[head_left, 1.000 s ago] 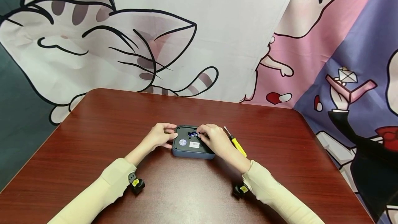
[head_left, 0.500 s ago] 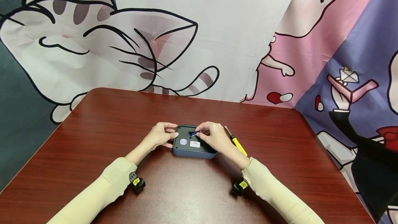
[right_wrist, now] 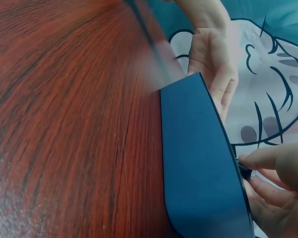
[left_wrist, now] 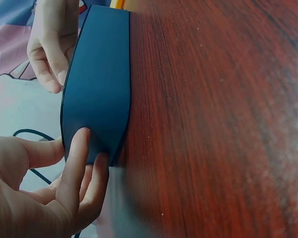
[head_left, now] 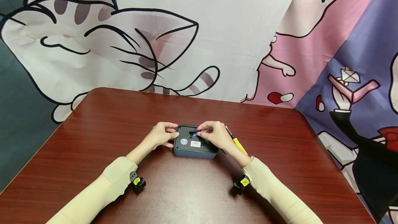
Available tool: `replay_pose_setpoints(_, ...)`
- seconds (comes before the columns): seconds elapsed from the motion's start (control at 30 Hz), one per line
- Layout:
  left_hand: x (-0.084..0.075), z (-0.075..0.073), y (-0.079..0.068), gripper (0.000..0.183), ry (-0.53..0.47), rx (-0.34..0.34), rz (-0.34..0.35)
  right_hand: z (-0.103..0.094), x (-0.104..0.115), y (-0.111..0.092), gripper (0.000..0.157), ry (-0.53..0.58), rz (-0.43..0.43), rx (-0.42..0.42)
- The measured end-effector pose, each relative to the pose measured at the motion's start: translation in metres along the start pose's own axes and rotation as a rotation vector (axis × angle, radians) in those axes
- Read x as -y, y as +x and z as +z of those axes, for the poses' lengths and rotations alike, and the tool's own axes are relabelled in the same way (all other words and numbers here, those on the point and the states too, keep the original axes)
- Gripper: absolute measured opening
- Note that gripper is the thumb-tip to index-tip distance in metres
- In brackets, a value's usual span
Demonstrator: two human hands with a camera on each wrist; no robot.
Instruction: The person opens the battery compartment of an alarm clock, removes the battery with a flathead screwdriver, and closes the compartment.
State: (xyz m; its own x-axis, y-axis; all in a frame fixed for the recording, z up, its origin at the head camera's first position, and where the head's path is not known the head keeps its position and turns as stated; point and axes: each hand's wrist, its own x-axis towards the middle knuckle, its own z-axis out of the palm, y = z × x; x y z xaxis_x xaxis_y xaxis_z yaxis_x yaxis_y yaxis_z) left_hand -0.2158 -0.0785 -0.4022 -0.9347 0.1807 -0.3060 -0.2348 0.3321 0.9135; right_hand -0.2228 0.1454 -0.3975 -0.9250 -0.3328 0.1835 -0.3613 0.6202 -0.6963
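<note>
A dark blue-grey box [head_left: 196,152] with rounded corners rests on the table, its black face up. That face carries a round sticker [head_left: 183,141], a white barcode label [head_left: 195,144] and a small recess. My left hand [head_left: 160,134] grips the box's left end, with the thumb at the top edge and fingers along the side in the left wrist view. Over the recess, my right hand [head_left: 215,134] pinches a small dark blue battery [right_wrist: 246,171] with a silvery end. In the head view the battery lies slanted at the recess, partly hidden by the fingers.
A screwdriver [head_left: 239,145] with a yellow handle lies just right of the box, partly behind the right wrist. The reddish-brown table [head_left: 130,110] extends all around. A cartoon-printed cloth [head_left: 236,37] hangs behind the table's far edge.
My right hand has shifted slightly to the right over the box, still pinching the battery. The left hand keeps its grip on the box's left end.
</note>
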Motion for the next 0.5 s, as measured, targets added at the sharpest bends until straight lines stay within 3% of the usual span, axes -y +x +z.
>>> replay_pose_setpoints(0.5,0.0004,0.0006,0.0002,0.041,-0.007,-0.007,-0.006,-0.0042,0.0019,-0.0034,0.008,0.04,0.068,-0.032)
